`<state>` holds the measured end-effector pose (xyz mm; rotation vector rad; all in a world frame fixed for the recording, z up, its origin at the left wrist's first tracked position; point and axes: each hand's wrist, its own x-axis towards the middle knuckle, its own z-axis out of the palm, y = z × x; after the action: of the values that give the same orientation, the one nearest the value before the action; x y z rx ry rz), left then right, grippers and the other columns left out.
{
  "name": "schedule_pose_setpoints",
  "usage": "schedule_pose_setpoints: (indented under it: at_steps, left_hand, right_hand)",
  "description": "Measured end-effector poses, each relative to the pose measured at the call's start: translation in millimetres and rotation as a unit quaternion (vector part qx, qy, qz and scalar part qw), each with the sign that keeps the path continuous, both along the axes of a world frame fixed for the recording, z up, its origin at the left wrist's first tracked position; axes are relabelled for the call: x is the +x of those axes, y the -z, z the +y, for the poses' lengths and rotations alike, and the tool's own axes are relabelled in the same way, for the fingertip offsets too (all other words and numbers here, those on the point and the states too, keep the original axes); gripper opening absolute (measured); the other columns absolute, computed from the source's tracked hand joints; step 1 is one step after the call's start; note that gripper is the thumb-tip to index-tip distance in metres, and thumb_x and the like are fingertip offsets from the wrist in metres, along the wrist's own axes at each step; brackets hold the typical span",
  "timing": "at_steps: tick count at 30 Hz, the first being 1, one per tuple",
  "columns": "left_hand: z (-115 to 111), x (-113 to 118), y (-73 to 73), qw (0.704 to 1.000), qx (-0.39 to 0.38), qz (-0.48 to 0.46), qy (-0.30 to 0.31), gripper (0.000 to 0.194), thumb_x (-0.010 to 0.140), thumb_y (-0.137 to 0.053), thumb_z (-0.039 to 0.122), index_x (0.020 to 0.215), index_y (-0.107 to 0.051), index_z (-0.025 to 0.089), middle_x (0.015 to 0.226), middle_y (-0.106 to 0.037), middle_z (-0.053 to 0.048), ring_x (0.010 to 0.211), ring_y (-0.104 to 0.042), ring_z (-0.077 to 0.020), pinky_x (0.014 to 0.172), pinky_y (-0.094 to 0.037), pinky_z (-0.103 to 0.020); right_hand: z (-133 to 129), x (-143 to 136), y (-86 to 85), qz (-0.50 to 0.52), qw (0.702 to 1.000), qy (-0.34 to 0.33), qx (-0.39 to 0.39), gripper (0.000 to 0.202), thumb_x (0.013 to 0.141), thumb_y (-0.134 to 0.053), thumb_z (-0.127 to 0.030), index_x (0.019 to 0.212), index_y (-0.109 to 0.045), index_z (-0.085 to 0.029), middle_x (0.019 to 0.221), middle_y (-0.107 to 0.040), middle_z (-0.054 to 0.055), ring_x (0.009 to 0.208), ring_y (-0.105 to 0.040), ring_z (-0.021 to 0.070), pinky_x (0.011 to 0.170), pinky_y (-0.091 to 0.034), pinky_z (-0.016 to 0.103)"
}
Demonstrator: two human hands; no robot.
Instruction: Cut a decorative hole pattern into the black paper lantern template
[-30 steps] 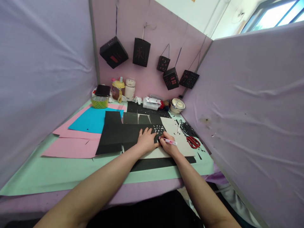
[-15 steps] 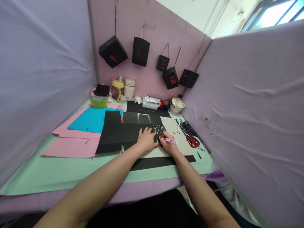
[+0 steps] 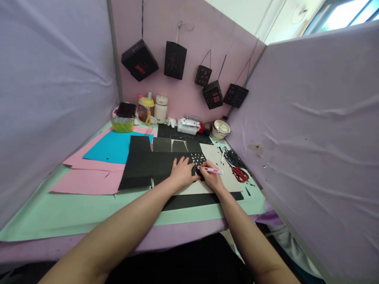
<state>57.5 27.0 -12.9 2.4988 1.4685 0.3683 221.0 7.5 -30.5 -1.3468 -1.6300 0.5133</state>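
A large sheet of black card point(image 3: 140, 167) lies on the table, its right part pierced by several small triangular cut-outs. My left hand point(image 3: 182, 172) rests flat on it with fingers spread, just left of the holes. In my right hand point(image 3: 211, 176) is a slim pink-and-white craft knife point(image 3: 216, 170), pinched like a pen. Its front end meets the card beside my left thumb; the blade is too small to make out. Under the card a pale board point(image 3: 232, 179) shows at the right and along the front.
Red-handled scissors point(image 3: 240, 174) and black paper scraps point(image 3: 233, 157) lie at the right. Pink paper point(image 3: 85, 182) and blue paper point(image 3: 108, 148) are at the left. Tape point(image 3: 122, 125), a cream bottle point(image 3: 161, 109) and a lidded bowl point(image 3: 221, 129) stand behind. Black paper lanterns point(image 3: 175, 60) hang above.
The craft knife's rear end has swung slightly up and right, and my right hand has shifted a little. My left hand stays in place on the card. The view has tilted slightly.
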Motion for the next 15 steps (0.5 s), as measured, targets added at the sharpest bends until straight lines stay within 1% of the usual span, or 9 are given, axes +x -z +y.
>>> schedule_pose_setpoints:
  at_steps: [7,15]
  left_hand:
    - [0.0,-0.2,0.3,1.0,0.001,-0.001,-0.002,0.064,0.08,-0.053,0.065,0.129,-0.059,0.024,0.15,-0.04,-0.014,0.141,-0.027,-0.0346,0.113,-0.016,-0.058]
    - [-0.7,-0.3,-0.1,1.0,-0.001,-0.002,-0.002,0.062,0.08,-0.055,0.063,0.129,-0.058,0.025,0.149,-0.042,-0.013,0.141,-0.027,-0.0348,0.113,-0.015,-0.058]
  right_hand:
    - [0.4,-1.1,-0.3,-0.003,1.0,0.003,0.0,0.019,0.081,-0.053,-0.035,0.069,-0.051,-0.021,0.066,-0.055,-0.002,0.063,-0.047,0.0145,0.06,-0.037,0.026]
    - [-0.3,-1.3,-0.4,-0.039,0.999,0.007,0.001,0.019,0.082,-0.051,-0.036,0.071,-0.052,-0.021,0.064,-0.055,-0.002,0.061,-0.047,0.0141,0.058,-0.035,0.026]
